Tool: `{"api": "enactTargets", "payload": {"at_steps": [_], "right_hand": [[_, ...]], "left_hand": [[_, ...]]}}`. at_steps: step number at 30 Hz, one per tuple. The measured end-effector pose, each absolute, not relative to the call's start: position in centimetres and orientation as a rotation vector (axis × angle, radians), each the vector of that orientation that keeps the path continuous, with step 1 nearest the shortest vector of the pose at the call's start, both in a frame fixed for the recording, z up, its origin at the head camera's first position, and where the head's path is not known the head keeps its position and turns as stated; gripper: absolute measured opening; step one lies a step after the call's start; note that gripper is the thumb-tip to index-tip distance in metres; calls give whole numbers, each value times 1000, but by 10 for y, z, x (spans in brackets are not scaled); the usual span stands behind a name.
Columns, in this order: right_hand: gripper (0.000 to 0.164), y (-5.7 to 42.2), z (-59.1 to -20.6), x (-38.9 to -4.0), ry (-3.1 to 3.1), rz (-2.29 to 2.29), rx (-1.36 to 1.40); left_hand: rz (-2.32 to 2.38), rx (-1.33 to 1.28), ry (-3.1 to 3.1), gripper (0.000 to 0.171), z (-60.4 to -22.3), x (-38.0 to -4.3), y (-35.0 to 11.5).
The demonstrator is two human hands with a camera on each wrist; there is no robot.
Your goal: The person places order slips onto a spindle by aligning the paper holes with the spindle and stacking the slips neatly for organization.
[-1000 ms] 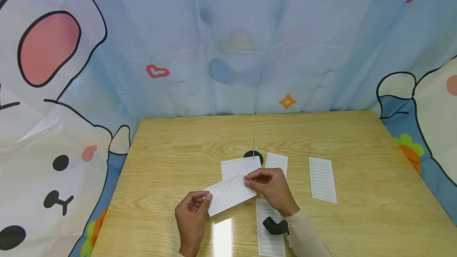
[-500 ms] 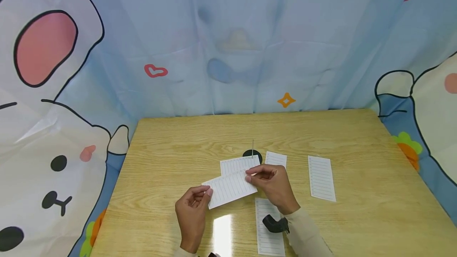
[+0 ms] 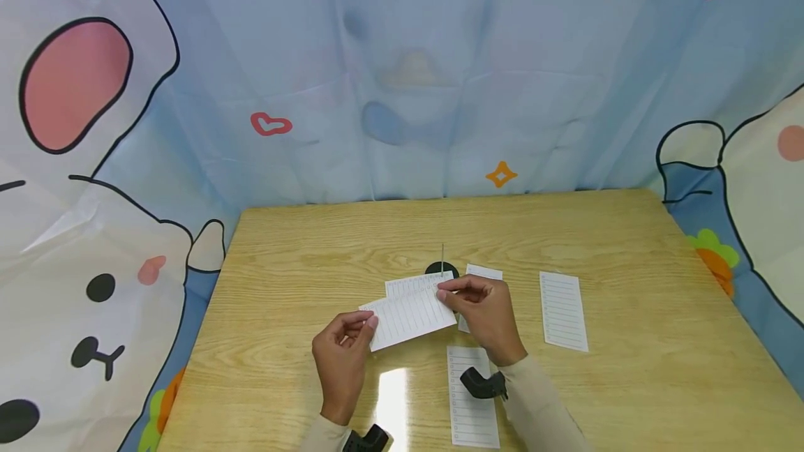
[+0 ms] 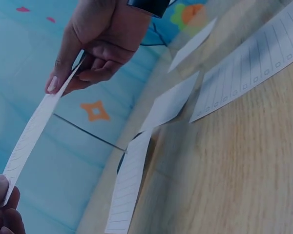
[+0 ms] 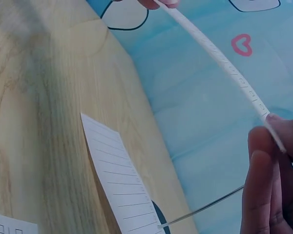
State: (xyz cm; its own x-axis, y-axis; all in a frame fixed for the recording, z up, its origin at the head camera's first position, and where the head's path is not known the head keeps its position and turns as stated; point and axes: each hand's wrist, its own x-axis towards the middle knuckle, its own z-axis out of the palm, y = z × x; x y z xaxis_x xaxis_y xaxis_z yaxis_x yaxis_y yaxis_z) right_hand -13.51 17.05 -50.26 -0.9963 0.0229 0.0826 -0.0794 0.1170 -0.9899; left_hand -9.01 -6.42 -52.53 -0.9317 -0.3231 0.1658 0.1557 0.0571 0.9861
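Both hands hold a lined checklist sheet [image 3: 411, 321] raised above the table. My left hand [image 3: 342, 361] pinches its left end between thumb and fingers. The right hand [image 3: 488, 316] pinches the upper right corner. Just behind stands a paper spike, a thin upright metal pin [image 3: 442, 257] on a round black base [image 3: 433, 268]. A similar sheet [image 5: 119, 175] is stuck on the pin near its foot, extending leftward. In the left wrist view the held sheet [image 4: 31, 134] appears nearly edge-on, apart from the table, its edge near the pin's upper end.
Another lined sheet [image 3: 484, 271] lies beside the spike, partly hidden by the right hand. One sheet [image 3: 564, 311] lies farther right. Nearer the front, a sheet [image 3: 471, 410] is partly covered by the right wrist's black camera [image 3: 484, 383]. A printed curtain [image 3: 402, 89] hangs behind the wooden table [image 3: 289, 264].
Both hands have moved the held sheet away from the body and slightly right, toward the spike. It now covers more of the sheet on the pin. The grips stay the same.
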Motion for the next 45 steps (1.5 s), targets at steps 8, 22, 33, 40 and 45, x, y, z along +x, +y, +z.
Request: {"api": "enactTargets", "payload": {"at_steps": [8, 22, 33, 40, 45], "right_hand": [[15, 170, -496, -141, -2263, 2017, -1], [16, 177, -489, -155, -2230, 1981, -89], [17, 179, -482, -167, -2239, 1956, -164], [19, 179, -480, -174, -2212, 1970, -200], [20, 179, -480, -179, -2190, 1976, -253]], "left_hand": [[-1944, 112, -1992, 6, -522, -101, -61], [-1935, 30, -1997, 6, -515, -124, -53], [-1903, 4, -2036, 5, -510, -142, -51], [-1898, -37, -2035, 6, -506, -149, -50], [-1898, -55, -2032, 5, -505, -153, -49]]}}
